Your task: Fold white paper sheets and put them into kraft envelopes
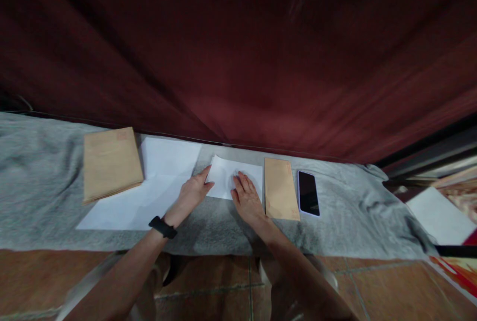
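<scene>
A folded sheet of white paper [223,180] lies in front of me on the grey cloth. At its left edge, my left hand [194,189] has thumb and index finger closed on the paper, and the upper left corner lifts slightly. My right hand [246,198] rests flat on the paper's right half with fingers stretched out. Just right of the paper is a single brown envelope [281,189]. Larger white sheets [164,182] with a crease lie left of my left hand, partly under a stack of brown envelopes [112,164].
A phone [308,193] with a dark screen lies right of the single envelope. The grey cloth [350,206] covers the narrow surface. Behind it rises a dark red curtain-like cloth [238,62]. A white flat object [441,214] sits at the far right. Brown floor tiles [208,296] show below.
</scene>
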### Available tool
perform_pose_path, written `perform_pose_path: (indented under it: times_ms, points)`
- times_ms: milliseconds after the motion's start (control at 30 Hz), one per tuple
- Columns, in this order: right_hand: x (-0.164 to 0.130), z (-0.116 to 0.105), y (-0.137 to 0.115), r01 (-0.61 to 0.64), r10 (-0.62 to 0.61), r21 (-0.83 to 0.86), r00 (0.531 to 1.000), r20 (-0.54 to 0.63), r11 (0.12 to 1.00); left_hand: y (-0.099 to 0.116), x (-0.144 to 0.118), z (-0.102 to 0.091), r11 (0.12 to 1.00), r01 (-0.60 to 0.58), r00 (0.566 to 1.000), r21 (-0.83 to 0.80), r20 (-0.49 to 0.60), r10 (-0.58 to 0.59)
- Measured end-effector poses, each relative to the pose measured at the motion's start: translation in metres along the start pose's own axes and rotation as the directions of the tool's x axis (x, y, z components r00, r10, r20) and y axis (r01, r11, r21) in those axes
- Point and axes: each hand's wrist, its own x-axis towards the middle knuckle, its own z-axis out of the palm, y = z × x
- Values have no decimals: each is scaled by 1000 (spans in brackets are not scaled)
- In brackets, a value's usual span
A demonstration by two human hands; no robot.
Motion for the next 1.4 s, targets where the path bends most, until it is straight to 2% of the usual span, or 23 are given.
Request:
perform_pose_path:
  times_ms: [200,400,767,1000,1167,1400]
  points:
    - [1,1,1,-2,4,-84,1000,15,996,3,-3,-3,999,31,999,34,27,-32]
    - [1,1,-2,-8,9,-89,1000,8,996,5,-5,-6,999,21,999,35,38,-22]
    - [6,2,-9,-20,23,-71,999,36,997,-3,-1,0,996,-81,997,-32,15,81]
    - [3,5,-8,-33,40,-111,998,55,993,0,-4,-5,999,-38,999,-37,15,39]
    - [4,5,-9,-42,49,-111,997,62,993,5,-12,-6,997,-64,998,40,-18,64]
    - [2,6,-10,-50,56,-112,997,52,992,10,-24,6,972,-82,991,222,-81,102]
